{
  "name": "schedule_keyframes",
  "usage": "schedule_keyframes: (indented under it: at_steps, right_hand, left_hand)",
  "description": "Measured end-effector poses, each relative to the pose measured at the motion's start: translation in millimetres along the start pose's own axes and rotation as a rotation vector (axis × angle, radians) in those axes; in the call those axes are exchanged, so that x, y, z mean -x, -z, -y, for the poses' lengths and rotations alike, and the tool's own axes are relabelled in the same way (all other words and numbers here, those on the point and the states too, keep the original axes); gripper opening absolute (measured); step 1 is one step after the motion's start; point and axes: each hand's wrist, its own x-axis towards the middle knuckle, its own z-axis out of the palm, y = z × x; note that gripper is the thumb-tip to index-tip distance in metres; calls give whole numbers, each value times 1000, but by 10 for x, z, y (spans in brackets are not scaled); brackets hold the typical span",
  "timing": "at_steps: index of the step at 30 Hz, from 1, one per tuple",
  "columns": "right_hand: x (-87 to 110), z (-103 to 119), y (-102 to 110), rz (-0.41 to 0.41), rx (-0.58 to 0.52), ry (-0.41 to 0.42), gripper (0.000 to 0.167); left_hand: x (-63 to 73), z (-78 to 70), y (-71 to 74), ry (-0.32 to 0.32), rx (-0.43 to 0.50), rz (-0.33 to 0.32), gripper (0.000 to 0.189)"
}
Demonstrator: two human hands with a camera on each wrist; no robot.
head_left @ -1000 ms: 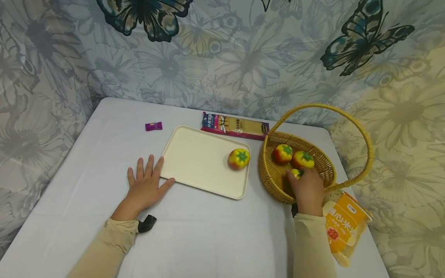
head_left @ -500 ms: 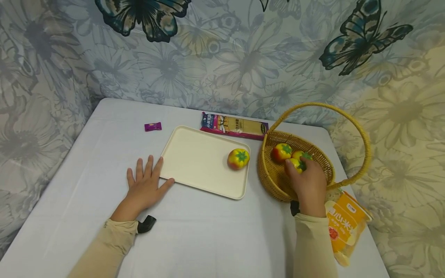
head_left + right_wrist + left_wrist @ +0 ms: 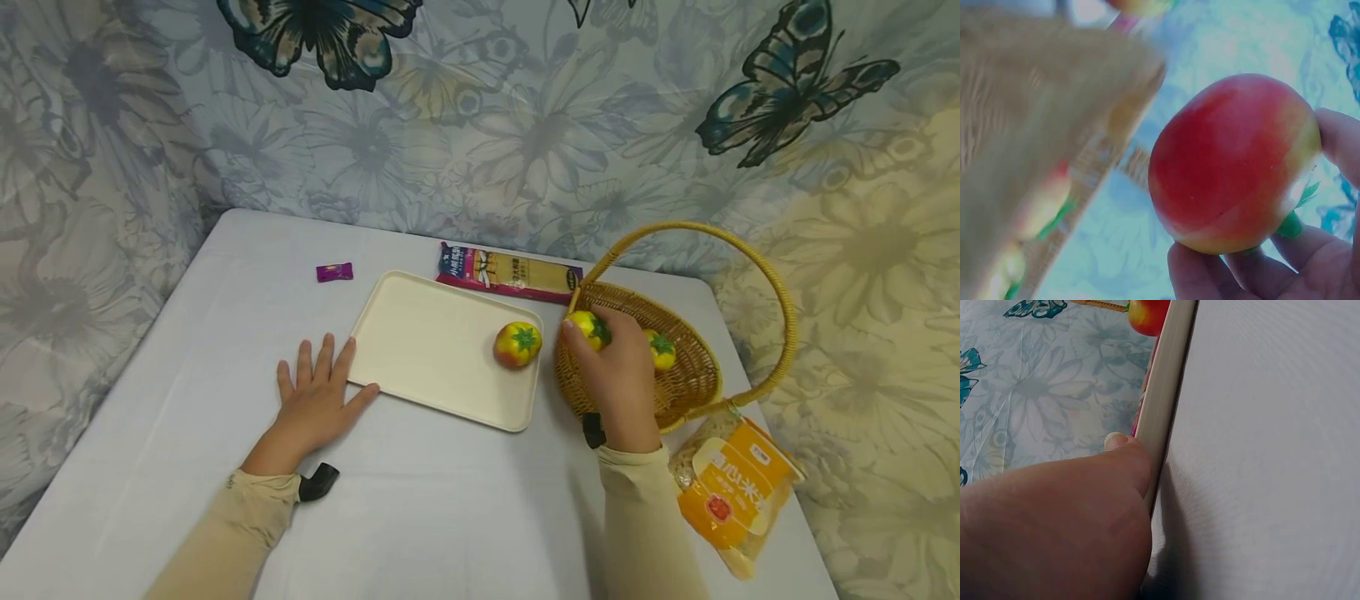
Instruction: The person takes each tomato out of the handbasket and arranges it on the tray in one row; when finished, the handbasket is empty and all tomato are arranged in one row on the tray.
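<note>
Red-and-yellow fruit (image 3: 1232, 165) is grasped by the right hand (image 3: 624, 367) near the left rim of the wicker basket (image 3: 686, 385); the left hand (image 3: 317, 408), fingers spread, touches the tray (image 3: 435, 350).

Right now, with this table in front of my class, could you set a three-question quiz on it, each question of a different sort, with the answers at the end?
1. Multiple choice: what does the person's right hand hold?
A) a purple candy
B) a red-and-yellow fruit
C) an orange bag

2. True or false: the person's left hand touches the edge of the tray.

3. Fill in: from the person's side, the basket stands to the ____ of the tray.

Key: 1. B; 2. true; 3. right.
</note>
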Motion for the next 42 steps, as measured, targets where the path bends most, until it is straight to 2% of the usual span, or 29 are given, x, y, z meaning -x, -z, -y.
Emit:
schedule_keyframes:
  at_steps: [7, 13, 19, 25, 33, 42]
  right_hand:
    - [-136, 237, -350, 94, -32, 28, 65]
    - [-217, 349, -716, 138, -76, 138, 63]
    - [-258, 398, -1032, 145, -53, 250, 62]
    - [-261, 452, -1170, 174, -23, 303, 60]
    - [-263, 455, -1273, 142, 18, 406, 55]
    - [-236, 434, -1365, 157, 67, 423, 53]
  left_hand:
    - [-9, -7, 0, 2, 12, 1, 97]
    - [3, -34, 19, 10, 12, 7, 96]
    - [-6, -23, 19, 9, 0, 15, 96]
    - [-21, -9, 25, 22, -21, 37, 96]
    - [-10, -42, 54, 23, -27, 27, 94]
    - [-13, -54, 64, 24, -30, 28, 93]
